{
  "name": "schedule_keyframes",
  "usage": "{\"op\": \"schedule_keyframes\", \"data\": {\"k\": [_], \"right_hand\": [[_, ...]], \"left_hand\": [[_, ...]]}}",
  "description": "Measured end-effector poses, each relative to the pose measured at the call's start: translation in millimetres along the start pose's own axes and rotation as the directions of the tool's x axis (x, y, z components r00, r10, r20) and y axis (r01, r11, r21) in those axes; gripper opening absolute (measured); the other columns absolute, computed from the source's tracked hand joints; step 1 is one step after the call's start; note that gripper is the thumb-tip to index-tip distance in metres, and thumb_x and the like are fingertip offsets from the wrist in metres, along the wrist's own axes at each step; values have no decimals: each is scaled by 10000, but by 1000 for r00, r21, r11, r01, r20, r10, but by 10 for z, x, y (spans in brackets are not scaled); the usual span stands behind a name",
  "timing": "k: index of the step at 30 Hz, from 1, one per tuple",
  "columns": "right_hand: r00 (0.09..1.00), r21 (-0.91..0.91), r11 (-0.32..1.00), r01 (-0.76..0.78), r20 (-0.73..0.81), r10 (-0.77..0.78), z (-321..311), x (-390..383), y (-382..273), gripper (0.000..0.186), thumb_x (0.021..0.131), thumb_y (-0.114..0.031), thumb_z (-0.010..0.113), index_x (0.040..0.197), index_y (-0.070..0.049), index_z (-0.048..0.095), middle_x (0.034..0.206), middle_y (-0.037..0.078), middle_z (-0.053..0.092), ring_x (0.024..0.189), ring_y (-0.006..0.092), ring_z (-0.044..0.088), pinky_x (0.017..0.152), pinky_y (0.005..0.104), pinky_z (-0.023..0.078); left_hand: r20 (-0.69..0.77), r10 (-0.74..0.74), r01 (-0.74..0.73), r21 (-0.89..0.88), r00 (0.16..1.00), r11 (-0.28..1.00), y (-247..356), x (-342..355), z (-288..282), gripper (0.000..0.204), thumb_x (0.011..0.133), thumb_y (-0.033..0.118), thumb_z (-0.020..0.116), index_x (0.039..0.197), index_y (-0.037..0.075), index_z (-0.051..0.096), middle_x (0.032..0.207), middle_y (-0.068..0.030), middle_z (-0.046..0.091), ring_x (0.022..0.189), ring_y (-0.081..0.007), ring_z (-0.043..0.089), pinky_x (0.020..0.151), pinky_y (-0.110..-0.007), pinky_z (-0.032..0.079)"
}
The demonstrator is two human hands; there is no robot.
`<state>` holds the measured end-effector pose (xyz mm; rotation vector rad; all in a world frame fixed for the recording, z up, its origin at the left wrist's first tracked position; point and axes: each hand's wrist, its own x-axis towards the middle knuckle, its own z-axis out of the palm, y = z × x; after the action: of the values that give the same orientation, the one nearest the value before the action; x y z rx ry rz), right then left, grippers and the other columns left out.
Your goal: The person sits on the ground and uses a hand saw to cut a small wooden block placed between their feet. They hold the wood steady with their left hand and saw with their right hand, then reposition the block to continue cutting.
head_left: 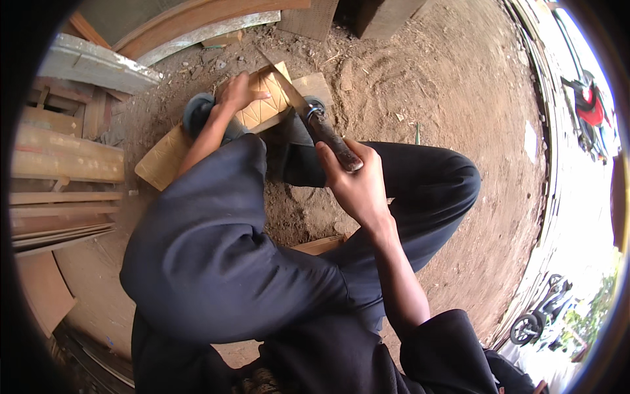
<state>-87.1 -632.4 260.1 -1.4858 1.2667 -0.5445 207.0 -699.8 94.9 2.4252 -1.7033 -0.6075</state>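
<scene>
My right hand (357, 180) is closed round the dark, worn handle (333, 144) of a large knife. Its long blade (289, 87) points up and to the left, over the right end of a light wooden board (266, 98). Zigzag lines mark the top of this board. My left hand (237, 95) grips the board's far edge, with the thumb stretched across the top; its other fingertips are partly hidden. A grey-shod left foot (197, 113) rests across the board, left of that hand. Whether the blade touches the wood I cannot tell.
Another plank (315, 88) lies beneath the board's right end. Stacked timber (72, 154) stands at the left, and wooden boards (210, 26) lean at the far side. My bent legs (216, 243) frame the near side. Bare dirt ground (459, 85) stretches right, towards a parked motorbike (531, 325).
</scene>
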Motion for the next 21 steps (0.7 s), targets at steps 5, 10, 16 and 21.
{"op": "schedule_keyframes", "data": {"k": [5, 10, 16, 21], "right_hand": [[997, -114, 991, 64, -26, -68, -35, -319, 465, 302, 875, -183, 651, 702, 38, 538, 583, 200, 555, 480, 223, 558, 512, 360, 437], [999, -61, 998, 25, -32, -27, 35, -160, 572, 325, 881, -188, 657, 682, 26, 514, 558, 182, 538, 459, 163, 514, 485, 350, 420], [995, -22, 999, 23, -99, -26, 359, -353, 611, 329, 895, -193, 652, 679, 18, 521, 514, 142, 515, 433, 165, 500, 447, 338, 396], [994, 136, 991, -8, -108, 22, 494, 335, 616, 356, 925, -241, 622, 691, 13, 539, 538, -13, 426, 539, 44, 375, 456, 255, 306]], "left_hand": [[-6, 116, -116, 51, 993, 992, 180, 27, 49, 842, 589, 643, 773, 1020, -59, 598, 980, -289, 647, 978, -392, 640, 850, -452, 495], [21, 89, -90, 57, 996, 994, 35, 202, 69, 911, 534, 719, 755, 1001, -50, 607, 981, -272, 656, 979, -400, 639, 861, -468, 493], [136, 74, -84, 70, 988, 994, 30, 297, 23, 982, 467, 766, 748, 995, -52, 618, 1025, -263, 651, 1015, -384, 628, 875, -444, 488], [133, 87, -97, 64, 987, 993, 38, 355, 113, 980, 453, 763, 754, 988, -48, 626, 1035, -263, 650, 1013, -379, 630, 876, -429, 486]]}}
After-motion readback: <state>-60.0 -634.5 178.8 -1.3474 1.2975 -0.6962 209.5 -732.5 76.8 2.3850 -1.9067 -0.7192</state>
